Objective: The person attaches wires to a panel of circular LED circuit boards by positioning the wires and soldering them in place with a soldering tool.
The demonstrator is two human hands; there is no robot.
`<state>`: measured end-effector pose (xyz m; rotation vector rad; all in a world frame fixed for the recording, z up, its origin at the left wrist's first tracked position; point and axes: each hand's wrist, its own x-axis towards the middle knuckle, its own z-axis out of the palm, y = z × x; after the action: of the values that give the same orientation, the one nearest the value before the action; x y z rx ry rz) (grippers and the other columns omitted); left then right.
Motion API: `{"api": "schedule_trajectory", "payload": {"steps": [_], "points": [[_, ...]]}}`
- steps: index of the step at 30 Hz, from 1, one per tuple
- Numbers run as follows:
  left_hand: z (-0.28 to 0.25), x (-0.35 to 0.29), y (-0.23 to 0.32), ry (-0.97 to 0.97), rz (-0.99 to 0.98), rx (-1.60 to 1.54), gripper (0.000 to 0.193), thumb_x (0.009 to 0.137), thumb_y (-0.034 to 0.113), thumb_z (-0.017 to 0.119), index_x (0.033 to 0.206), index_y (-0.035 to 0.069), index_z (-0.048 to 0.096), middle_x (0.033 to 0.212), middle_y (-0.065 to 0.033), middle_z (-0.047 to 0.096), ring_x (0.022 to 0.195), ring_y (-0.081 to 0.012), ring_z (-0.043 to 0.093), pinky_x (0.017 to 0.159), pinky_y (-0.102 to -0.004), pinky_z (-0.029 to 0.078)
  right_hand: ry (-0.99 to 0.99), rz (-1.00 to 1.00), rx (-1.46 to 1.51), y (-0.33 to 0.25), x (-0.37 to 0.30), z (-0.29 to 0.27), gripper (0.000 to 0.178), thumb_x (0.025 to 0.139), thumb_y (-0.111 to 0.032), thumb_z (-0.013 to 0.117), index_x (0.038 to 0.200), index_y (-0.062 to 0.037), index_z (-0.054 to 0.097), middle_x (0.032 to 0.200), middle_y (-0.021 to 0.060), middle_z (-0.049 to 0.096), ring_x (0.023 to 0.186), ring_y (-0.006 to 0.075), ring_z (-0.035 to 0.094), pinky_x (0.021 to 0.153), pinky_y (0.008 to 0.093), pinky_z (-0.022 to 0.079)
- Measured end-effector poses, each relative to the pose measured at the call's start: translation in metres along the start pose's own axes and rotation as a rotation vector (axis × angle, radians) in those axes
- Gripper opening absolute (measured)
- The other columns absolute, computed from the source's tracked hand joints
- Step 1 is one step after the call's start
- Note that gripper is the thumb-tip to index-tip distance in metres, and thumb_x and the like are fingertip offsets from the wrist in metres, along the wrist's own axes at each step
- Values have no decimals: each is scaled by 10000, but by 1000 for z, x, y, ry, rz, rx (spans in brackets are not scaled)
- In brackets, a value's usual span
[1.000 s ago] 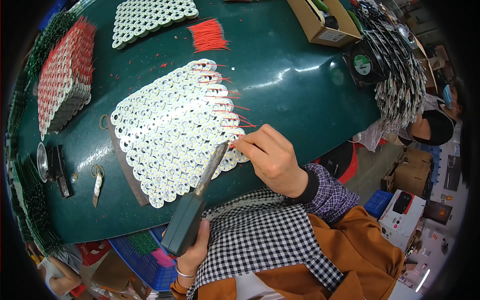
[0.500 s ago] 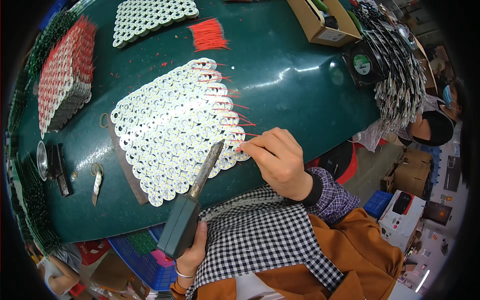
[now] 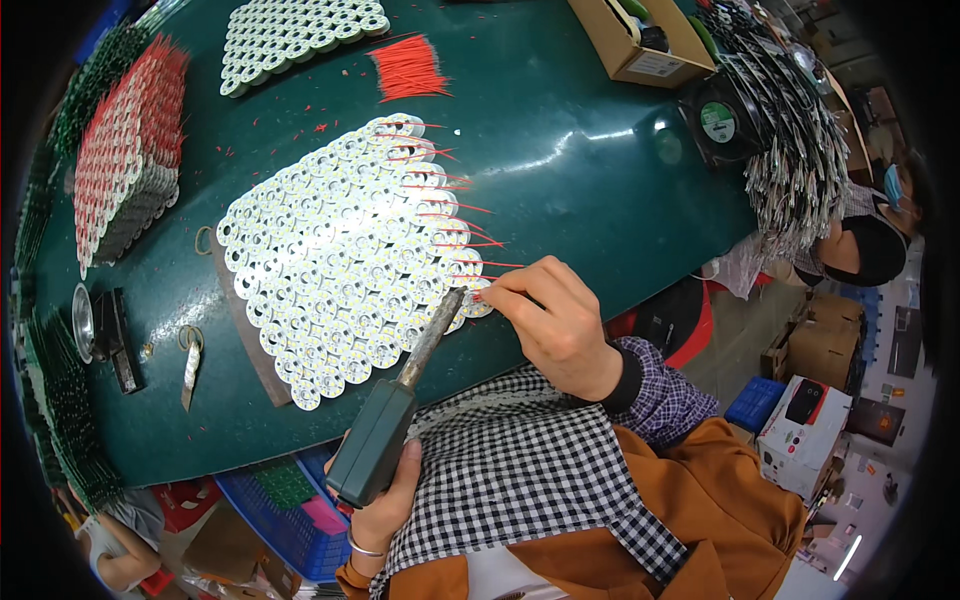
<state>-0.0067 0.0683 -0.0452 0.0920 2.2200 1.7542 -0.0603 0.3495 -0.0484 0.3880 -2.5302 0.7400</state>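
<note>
My left hand (image 3: 385, 500) grips the dark green handle of a soldering iron (image 3: 385, 435) near the table's front edge; its metal tip reaches up to the right edge of a panel of several round white circuit discs (image 3: 340, 255). My right hand (image 3: 555, 320) pinches a short red wire (image 3: 478, 296) and holds it against a disc right by the iron's tip. More red wires (image 3: 450, 215) stick out along the panel's right side.
The dark green table (image 3: 560, 170) also holds a bundle of loose red wires (image 3: 408, 68), another white disc panel (image 3: 295, 35), stacked red and green boards (image 3: 125, 160) at left, a cardboard box (image 3: 640, 45), a small fan (image 3: 722, 118). A person sits at right (image 3: 865, 250).
My right hand has shifted slightly down and toward me along the panel's right edge, and the iron's tip has followed it to a lower disc.
</note>
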Motion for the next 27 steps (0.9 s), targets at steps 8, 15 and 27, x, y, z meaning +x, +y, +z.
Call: {"api": "schedule_trajectory", "payload": {"steps": [8,15,27], "points": [[-1,2,4,-33,-75,79,311,868,5,752,1166,-18,668,1058,-74,688,854,-119,642,734,-253,526,3,4,-17,-2,-1,-1,244,695,10,682,939,12,681,891,83,625,782,221,585,654,324,479],[-1,3,0,-25,-32,82,290,862,-18,743,1142,-33,668,1040,-96,697,821,-115,649,705,-249,538,-1,5,-33,-1,0,-1,234,701,0,677,935,7,675,889,77,620,787,218,583,665,318,486],[1,-3,-7,28,55,48,351,866,-51,719,1207,-26,641,1100,-93,680,762,-96,626,629,-235,522,24,14,-45,-4,2,-2,250,679,73,698,921,10,700,845,79,643,736,226,604,615,326,499]]}}
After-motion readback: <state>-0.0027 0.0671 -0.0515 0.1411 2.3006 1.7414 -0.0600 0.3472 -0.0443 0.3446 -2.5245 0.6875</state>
